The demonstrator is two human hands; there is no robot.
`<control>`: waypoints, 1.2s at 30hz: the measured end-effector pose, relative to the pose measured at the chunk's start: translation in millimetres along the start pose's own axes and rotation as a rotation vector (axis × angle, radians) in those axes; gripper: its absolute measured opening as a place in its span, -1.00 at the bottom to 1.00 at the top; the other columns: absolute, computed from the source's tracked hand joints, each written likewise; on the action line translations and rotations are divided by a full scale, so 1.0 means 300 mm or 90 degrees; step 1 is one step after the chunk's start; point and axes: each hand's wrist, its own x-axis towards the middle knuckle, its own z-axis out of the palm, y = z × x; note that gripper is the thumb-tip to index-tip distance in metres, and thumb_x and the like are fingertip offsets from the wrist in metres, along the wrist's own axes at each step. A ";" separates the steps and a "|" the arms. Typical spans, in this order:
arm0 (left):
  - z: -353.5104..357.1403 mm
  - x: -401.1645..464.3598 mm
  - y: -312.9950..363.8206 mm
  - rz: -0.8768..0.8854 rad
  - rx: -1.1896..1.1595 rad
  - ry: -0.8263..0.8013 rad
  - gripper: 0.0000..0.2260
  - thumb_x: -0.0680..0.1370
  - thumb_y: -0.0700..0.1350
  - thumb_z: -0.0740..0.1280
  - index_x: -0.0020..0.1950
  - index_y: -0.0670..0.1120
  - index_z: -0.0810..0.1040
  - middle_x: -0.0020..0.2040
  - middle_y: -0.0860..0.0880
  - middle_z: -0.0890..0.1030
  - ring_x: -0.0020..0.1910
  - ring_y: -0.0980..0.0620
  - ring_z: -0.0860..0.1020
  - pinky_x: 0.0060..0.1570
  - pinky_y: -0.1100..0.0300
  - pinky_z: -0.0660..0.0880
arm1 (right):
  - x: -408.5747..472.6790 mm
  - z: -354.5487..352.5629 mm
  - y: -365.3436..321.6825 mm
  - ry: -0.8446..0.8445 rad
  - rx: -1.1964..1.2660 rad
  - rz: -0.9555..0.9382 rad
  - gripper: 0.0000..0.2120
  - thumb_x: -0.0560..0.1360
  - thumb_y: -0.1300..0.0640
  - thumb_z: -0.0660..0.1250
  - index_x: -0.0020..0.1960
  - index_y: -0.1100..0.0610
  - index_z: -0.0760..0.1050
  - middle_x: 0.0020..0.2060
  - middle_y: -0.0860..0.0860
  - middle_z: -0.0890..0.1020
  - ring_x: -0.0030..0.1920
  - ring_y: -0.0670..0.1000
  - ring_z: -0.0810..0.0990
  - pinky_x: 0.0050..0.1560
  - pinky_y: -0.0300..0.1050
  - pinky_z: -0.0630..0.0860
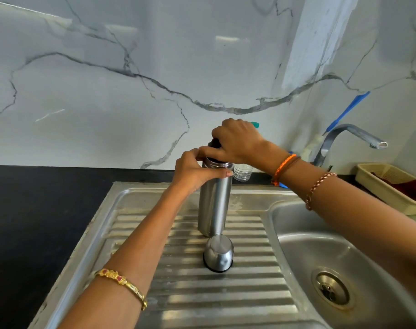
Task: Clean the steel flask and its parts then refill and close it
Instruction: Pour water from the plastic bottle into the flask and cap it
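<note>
Flask [214, 205] first: it stands upright on the ribbed draining board [192, 302] of the steel sink, just left of the basin [321, 255]. Your left hand [192, 172] wraps the upper body just under the neck, fingers curled round the steel to steady it. Your right hand [240, 141] sits on top, fingers curled down over the dark stopper [215, 143] at the mouth. You are gripping that stopper, but one view cannot say whether you are twisting it in or out.

Just in front of the flask, touching or nearly touching its base, the steel cup lid [218, 255] rests mouth-down on the ridges. So the flask is not closed: the outer cap is off, and the inner stopper is in your fingers at the neck.

How far along you are is a judgement only. No soap, sponge or running water shows, the tap [354, 136] is dry, and I cannot tell whether the flask holds anything. If you are unscrewing, nearly everything remains: washing body, stopper and lid, refilling, closing. If you are screwing in, only the cup lid is left to fit.

Further out, a clear plastic bottle [242, 172] stands just behind the flask on the black counter [48, 210], and a cream basket [389, 188] with a dark red cloth lies at the right edge.
</note>
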 end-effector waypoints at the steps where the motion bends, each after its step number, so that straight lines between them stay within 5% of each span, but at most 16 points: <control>1: 0.000 -0.001 0.000 0.004 -0.007 -0.002 -0.51 0.22 -0.08 0.60 0.09 -0.06 0.54 -0.06 0.11 0.56 -0.05 0.15 0.48 -0.23 0.47 0.32 | 0.001 0.001 -0.007 -0.006 -0.011 0.025 -0.42 0.50 -0.30 0.10 0.04 0.20 0.53 -0.07 0.13 0.57 0.00 0.15 0.54 -0.17 -0.10 0.32; 4: 0.000 -0.001 -0.002 0.001 -0.003 -0.006 -0.45 0.25 -0.08 0.58 0.18 -0.07 0.49 0.00 0.08 0.51 0.00 0.11 0.45 -0.10 0.38 0.35 | 0.010 -0.061 0.020 -0.097 0.137 0.040 -0.44 0.48 -0.32 0.13 0.18 0.11 0.52 0.09 0.09 0.58 0.12 0.08 0.52 -0.05 -0.15 0.33; 7: -0.004 0.003 -0.007 -0.009 0.009 -0.006 -0.42 0.25 -0.06 0.58 0.21 -0.13 0.48 0.03 0.06 0.50 -0.02 0.10 0.42 -0.10 0.31 0.35 | 0.007 -0.116 0.061 -0.216 0.230 -0.039 -0.53 0.48 -0.05 0.32 0.35 0.05 0.39 0.28 0.03 0.48 0.23 0.02 0.43 0.08 -0.21 0.30; 12: 0.000 0.009 -0.014 -0.012 0.001 0.002 -0.46 0.23 -0.06 0.59 0.15 -0.11 0.50 -0.01 0.06 0.52 -0.07 0.11 0.44 -0.20 0.32 0.34 | 0.005 -0.046 0.065 -0.169 0.167 -0.059 -0.54 0.49 -0.15 0.27 0.25 0.14 0.44 0.01 0.09 0.58 -0.10 0.01 0.44 -0.16 -0.18 0.34; 15: 0.005 0.007 -0.011 -0.002 0.008 0.006 -0.47 0.23 -0.04 0.59 0.12 -0.10 0.51 -0.02 0.06 0.53 -0.06 0.11 0.45 -0.23 0.34 0.34 | -0.003 -0.019 0.039 -0.113 0.047 -0.051 -0.46 0.51 -0.26 0.13 0.14 0.23 0.37 -0.35 0.00 0.35 -0.22 0.07 0.38 -0.27 -0.11 0.25; 24: -0.002 0.018 -0.025 0.017 0.033 -0.001 -0.50 0.20 -0.01 0.60 0.06 -0.08 0.53 -0.09 0.09 0.55 -0.16 0.22 0.47 -0.24 0.38 0.36 | 0.036 -0.032 0.061 -0.105 -0.130 -0.289 -0.50 0.54 -0.25 0.04 0.16 0.18 0.32 -0.35 0.07 0.43 -0.31 0.12 0.39 -0.32 -0.11 0.22; 27: 0.017 0.021 -0.036 0.028 0.025 0.035 -0.55 0.21 -0.03 0.60 0.00 -0.08 0.53 -0.17 0.14 0.54 -0.21 0.26 0.47 -0.29 0.40 0.35 | 0.029 -0.006 0.044 -0.050 -0.106 -0.227 -0.48 0.55 -0.24 0.02 0.10 0.22 0.37 -0.45 0.01 0.29 -0.33 0.10 0.35 -0.45 -0.13 0.13; 33: 0.049 0.021 -0.065 0.069 0.003 0.094 -0.61 0.18 -0.03 0.60 -0.10 -0.04 0.56 -0.18 0.07 0.59 -0.18 0.16 0.52 -0.20 0.38 0.39 | 0.037 0.019 -0.030 -0.078 -0.103 0.031 -0.60 0.56 -0.19 0.01 -0.11 0.13 0.38 -0.25 0.05 0.42 -0.21 0.06 0.39 -0.34 -0.14 0.22; 36: 0.033 0.016 -0.055 0.070 0.008 0.068 -0.62 0.21 -0.09 0.59 -0.07 0.00 0.54 -0.19 0.15 0.55 -0.21 0.26 0.49 -0.26 0.48 0.36 | 0.044 -0.003 -0.027 -0.116 -0.122 -0.004 -0.50 0.55 -0.27 -0.02 -0.11 0.16 0.37 -0.31 0.02 0.41 -0.33 0.01 0.39 -0.38 -0.15 0.20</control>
